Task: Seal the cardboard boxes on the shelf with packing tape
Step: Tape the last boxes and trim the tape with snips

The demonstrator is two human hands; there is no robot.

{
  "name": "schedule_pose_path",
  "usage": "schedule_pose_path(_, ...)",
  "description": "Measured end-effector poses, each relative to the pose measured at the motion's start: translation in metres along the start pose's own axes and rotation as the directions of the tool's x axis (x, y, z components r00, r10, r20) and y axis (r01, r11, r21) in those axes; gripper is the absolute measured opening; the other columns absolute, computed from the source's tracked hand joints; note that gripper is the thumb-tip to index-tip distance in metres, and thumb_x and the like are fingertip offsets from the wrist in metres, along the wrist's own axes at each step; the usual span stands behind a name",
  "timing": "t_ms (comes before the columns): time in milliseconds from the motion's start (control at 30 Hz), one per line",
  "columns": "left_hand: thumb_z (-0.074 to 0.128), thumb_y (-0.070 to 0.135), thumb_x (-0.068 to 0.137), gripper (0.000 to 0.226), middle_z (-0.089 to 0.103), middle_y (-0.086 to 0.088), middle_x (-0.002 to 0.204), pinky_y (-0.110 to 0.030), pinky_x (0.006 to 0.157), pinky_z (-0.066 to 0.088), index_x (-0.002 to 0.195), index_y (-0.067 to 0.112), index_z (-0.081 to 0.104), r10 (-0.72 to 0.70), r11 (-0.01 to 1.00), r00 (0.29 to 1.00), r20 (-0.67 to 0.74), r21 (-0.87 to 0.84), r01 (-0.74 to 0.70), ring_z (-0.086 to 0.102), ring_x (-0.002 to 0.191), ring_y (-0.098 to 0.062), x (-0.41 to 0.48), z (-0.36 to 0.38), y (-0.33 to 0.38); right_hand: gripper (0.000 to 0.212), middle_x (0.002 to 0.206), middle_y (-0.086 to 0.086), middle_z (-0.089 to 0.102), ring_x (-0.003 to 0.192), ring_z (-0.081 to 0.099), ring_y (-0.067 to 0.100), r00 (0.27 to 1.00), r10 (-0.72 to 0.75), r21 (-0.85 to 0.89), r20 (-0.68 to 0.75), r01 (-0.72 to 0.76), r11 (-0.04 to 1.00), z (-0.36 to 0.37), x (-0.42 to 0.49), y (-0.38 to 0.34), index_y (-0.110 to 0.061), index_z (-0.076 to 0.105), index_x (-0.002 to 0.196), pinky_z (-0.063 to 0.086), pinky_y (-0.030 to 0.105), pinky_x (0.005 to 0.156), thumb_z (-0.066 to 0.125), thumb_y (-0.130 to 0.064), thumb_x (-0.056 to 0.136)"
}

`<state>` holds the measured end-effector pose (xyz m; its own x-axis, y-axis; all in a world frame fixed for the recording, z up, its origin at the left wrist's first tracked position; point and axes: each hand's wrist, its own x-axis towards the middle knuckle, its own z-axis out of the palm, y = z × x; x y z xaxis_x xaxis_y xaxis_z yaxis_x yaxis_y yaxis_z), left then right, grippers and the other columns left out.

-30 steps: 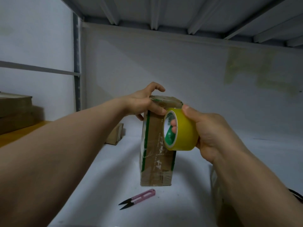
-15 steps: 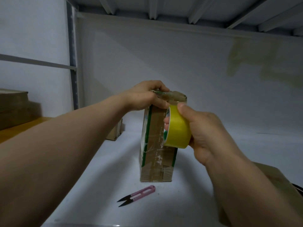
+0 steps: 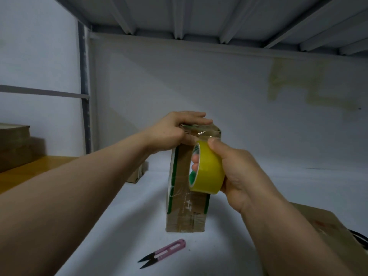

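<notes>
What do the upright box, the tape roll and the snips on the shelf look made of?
Box: brown cardboard, matte, with glossy clear tape strips wrinkling over it. Tape roll: shiny yellowish plastic film; green-printed core, probably card. Snips: pink handle, probably plastic; dark blades, probably metal.

Dim white back wall [image 3: 199, 86] with a yellowish stain [image 3: 294, 86], ribbed grey shelf underside [image 3: 199, 14] overhead.

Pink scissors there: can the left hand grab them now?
Probably, if it lets go first. The left hand presses on the box top while the right hand holds the tape roll. The pink scissors lie uncovered in front of the box.
</notes>
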<state>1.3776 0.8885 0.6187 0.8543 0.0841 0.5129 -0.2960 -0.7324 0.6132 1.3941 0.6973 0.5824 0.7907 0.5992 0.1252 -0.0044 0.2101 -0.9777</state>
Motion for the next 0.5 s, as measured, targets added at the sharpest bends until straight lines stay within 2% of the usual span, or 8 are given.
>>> schedule_pose_path(100, 0.072, 0.001, 0.085, 0.041, 0.067, 0.007, 0.122, -0.019, 0.091, 0.053, 0.120, 0.023, 0.073, 0.013, 1.000, 0.999, -0.046, -0.005, -0.013, 0.065, 0.109, -0.007, -0.001, 0.002, 0.001, 0.031, 0.082, 0.009, 0.078, 0.068, 0.075, 0.018, 1.000, -0.003, 0.049, 0.013, 0.003, 0.999, 0.000, 0.003, 0.008, -0.012, 0.069, 0.110, 0.059, 0.031, 0.059, 0.055, -0.039, 0.101)
schedule_pose_path(200, 0.074, -0.001, 0.081, 0.036, 0.075, 0.003, 0.108, -0.033, 0.092, 0.057, 0.111, 0.020, 0.077, 0.002, 1.000, 0.988, -0.157, -0.027, -0.007, 0.071, 0.099, -0.012, 0.001, 0.010, 0.001, 0.035, 0.082, 0.009, 0.078, 0.070, 0.075, 0.019, 0.999, -0.038, 0.041, 0.016, 0.037, 0.998, 0.005, 0.006, 0.012, -0.012, 0.069, 0.109, 0.061, 0.033, 0.063, 0.053, -0.042, 0.102)
schedule_pose_path(267, 0.071, -0.002, 0.079, 0.038, 0.077, 0.003, 0.101, -0.041, 0.091, 0.059, 0.106, 0.024, 0.078, -0.026, 0.999, 0.980, -0.195, 0.022, 0.031, 0.072, 0.095, -0.015, 0.006, 0.012, 0.002, 0.036, 0.080, 0.008, 0.078, 0.068, 0.075, 0.018, 0.998, -0.057, 0.054, -0.012, 0.058, 0.997, 0.006, 0.011, 0.006, -0.012, 0.071, 0.102, 0.060, 0.035, 0.067, 0.052, -0.043, 0.102)
schedule_pose_path(333, 0.066, -0.003, 0.076, 0.042, 0.076, 0.004, 0.098, -0.044, 0.090, 0.058, 0.104, 0.025, 0.078, -0.054, 0.994, 0.974, -0.218, 0.080, 0.073, 0.071, 0.095, -0.017, 0.012, 0.010, 0.005, 0.036, 0.076, 0.008, 0.076, 0.062, 0.072, 0.017, 0.995, -0.091, 0.109, -0.031, 0.094, 0.990, 0.004, 0.017, -0.003, -0.011, 0.071, 0.098, 0.058, 0.035, 0.066, 0.053, -0.043, 0.102)
schedule_pose_path(400, 0.063, -0.003, 0.077, 0.043, 0.074, 0.003, 0.102, -0.040, 0.089, 0.057, 0.109, 0.023, 0.076, -0.089, 0.985, 0.986, -0.142, 0.134, 0.108, 0.069, 0.097, -0.016, 0.019, 0.005, 0.014, 0.031, 0.073, 0.009, 0.074, 0.059, 0.070, 0.018, 0.994, -0.108, 0.146, -0.027, 0.111, 0.983, 0.002, 0.021, -0.001, -0.012, 0.070, 0.105, 0.058, 0.034, 0.064, 0.054, -0.039, 0.101)
schedule_pose_path(500, 0.058, 0.007, 0.086, 0.040, 0.070, 0.004, 0.111, -0.032, 0.091, 0.053, 0.119, 0.026, 0.069, -0.147, 0.975, 0.979, 0.144, 0.189, 0.118, 0.065, 0.104, -0.014, 0.021, -0.010, 0.022, 0.029, 0.072, 0.007, 0.072, 0.058, 0.069, 0.017, 0.997, -0.068, 0.168, -0.027, 0.071, 0.983, -0.001, 0.024, 0.017, -0.013, 0.071, 0.110, 0.059, 0.035, 0.065, 0.057, -0.035, 0.097)
